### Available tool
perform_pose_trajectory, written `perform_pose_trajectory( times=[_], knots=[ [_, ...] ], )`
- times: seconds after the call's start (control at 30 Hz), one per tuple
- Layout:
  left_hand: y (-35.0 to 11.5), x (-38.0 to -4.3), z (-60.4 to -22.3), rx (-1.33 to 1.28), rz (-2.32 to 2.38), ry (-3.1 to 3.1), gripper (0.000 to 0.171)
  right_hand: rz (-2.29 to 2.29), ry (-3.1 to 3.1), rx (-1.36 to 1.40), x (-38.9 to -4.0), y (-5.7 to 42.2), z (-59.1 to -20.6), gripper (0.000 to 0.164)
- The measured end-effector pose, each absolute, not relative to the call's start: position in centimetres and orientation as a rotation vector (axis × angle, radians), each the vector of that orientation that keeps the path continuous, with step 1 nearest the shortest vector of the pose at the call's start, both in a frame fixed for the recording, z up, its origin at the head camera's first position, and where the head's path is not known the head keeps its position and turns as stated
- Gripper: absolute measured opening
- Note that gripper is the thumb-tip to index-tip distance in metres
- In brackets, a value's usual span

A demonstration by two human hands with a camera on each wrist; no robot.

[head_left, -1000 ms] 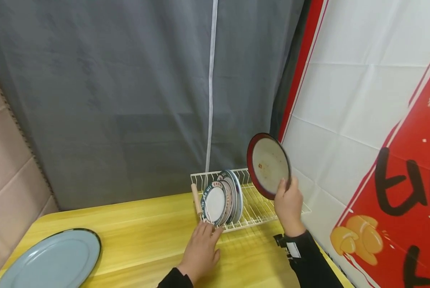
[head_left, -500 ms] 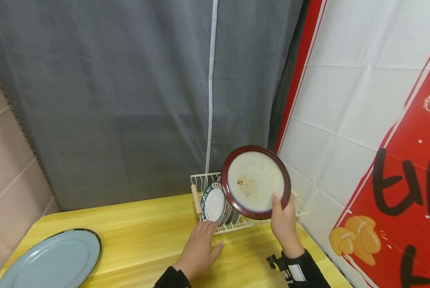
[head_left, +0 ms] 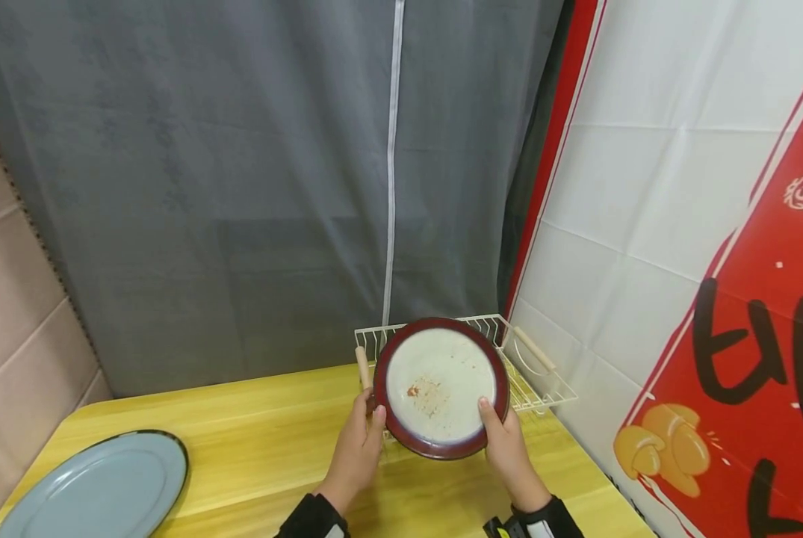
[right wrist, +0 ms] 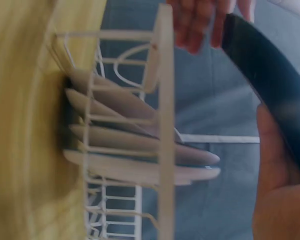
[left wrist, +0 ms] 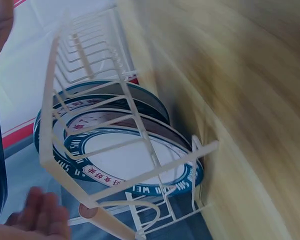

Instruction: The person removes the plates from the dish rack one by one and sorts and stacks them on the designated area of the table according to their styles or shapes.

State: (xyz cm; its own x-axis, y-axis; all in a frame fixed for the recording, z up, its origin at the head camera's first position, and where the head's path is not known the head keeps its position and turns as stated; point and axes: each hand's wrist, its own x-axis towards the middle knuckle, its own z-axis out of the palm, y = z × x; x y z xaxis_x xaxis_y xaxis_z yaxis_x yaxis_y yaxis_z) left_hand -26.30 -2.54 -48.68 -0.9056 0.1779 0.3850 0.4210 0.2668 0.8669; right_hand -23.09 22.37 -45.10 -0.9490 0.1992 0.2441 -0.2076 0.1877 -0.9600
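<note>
In the head view my right hand (head_left: 509,452) grips a dark-red-rimmed plate (head_left: 441,385), thumb on its pale, brown-speckled face. The plate is held up in front of the wire dish rack (head_left: 532,400), covering part of it. My left hand (head_left: 355,447) is at the plate's left rim, thumb in front. Its fingers (left wrist: 42,212) look fairly straight in the left wrist view. Several plates stand on edge in the rack, and the nearest plate (left wrist: 120,155) has a green lettered rim. The right wrist view shows the held plate (right wrist: 270,85) edge-on, beside my right hand (right wrist: 275,200).
A blue-grey oval platter (head_left: 105,486) lies on the wooden table (head_left: 260,441) at the left. The rack has a wooden handle (head_left: 363,366) at each end. A grey curtain (head_left: 240,187) hangs behind, and a white and red printed sheet (head_left: 643,224) stands at the right.
My right hand has brought the plate left and down, turning its pale face toward me. My left hand has moved from the rack's front edge up to the plate's left rim.
</note>
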Motion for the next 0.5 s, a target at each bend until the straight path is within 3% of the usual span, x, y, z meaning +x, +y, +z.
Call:
perform_pose_trajectory(
  times=[0.5],
  knots=[
    [-4.8, -25.8, -49.2, -0.549, -2.047, -2.128, 0.054, 2.177, -2.094, 0.115, -22.3, 20.2, -46.9, 0.06]
  ],
)
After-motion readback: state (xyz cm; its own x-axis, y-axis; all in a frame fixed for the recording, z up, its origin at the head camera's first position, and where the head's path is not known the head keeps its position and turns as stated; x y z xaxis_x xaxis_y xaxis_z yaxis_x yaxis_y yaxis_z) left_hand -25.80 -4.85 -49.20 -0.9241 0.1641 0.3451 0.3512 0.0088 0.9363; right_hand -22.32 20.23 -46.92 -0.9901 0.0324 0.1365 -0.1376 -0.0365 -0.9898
